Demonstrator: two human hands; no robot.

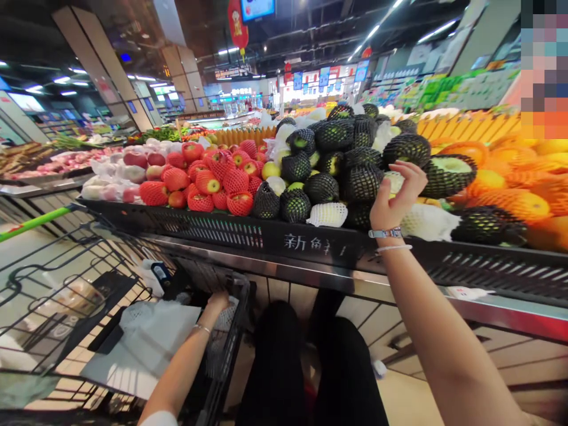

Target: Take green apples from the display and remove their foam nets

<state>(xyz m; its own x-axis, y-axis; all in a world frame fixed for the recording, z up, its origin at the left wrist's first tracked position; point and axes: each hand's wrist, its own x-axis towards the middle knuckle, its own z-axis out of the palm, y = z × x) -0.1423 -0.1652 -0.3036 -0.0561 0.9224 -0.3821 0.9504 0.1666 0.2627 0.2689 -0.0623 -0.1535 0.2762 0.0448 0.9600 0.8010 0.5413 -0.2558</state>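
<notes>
My right hand reaches over the fruit display, thumb and fingers apart and slightly curved. Pale fruit shows between the thumb and fingers; I cannot tell whether they touch it. Around it are green fruits in black foam nets and one in a white foam net. My left hand is down inside the wire shopping cart, beside something in a whitish foam net. Its fingers are mostly hidden. Close by in the cart lies a pale grey sheet or bag.
Apples in red foam nets fill the display's left part, and orange fruits its right. A black slatted front panel edges the display. My legs stand between it and the cart. Red onions lie on another stand.
</notes>
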